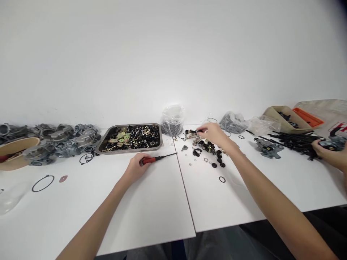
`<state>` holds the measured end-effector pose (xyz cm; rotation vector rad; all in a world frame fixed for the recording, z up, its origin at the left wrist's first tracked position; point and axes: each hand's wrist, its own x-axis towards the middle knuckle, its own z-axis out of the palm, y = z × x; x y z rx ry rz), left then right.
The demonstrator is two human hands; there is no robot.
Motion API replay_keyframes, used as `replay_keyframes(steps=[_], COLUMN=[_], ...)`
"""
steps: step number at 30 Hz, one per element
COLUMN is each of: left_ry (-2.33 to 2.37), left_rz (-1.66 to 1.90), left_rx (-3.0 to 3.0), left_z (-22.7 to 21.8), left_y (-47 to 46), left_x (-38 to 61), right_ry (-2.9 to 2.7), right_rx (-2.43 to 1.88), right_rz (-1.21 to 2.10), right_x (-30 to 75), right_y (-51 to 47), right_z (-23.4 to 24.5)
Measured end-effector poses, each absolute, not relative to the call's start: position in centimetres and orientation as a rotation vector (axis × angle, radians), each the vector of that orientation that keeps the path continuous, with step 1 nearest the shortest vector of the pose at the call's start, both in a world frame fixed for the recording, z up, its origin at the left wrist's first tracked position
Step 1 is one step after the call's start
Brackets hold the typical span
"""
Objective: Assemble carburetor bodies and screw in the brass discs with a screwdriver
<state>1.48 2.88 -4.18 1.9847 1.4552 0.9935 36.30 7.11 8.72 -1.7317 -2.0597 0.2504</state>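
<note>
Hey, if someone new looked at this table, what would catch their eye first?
Likely the metal tray heaped with small parts, left of center. Next, nearer the camera, the red-handled screwdriver in the left hand, then the right hand at the scattered black parts, right of center.

The screwdriver (149,160) has a red plastic handle with a slight gloss and a dark metal shaft. Bare metal with a dull sheen forms the tray (130,151); the discs (120,136) inside look like yellowish plated metal. The carburetor-like castings (67,140) are matt grey metal. Clear, crinkled plastic makes the bag (172,111). The surface (151,213) is smooth with a soft sheen, the wall (162,54) smooth and matt, the bin (275,117) beige plastic.
</note>
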Motion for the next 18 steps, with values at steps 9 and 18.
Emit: replay_keyframes(steps=[9,18], left_ry=[1.444,1.429], left_rz=[0.999,1.024], left_rx=[1.984,1.995], left_z=[-4.6,-4.5], left_y=[3.1,3.1], left_x=[1.3,1.3], right_ry=[-2.015,-2.035], right_rx=[-1.495,-1.82], right_rz=[0.183,0.336], right_x=[29.3,41.3], right_y=[17.6,8.5], right_z=[13.8,7.0])
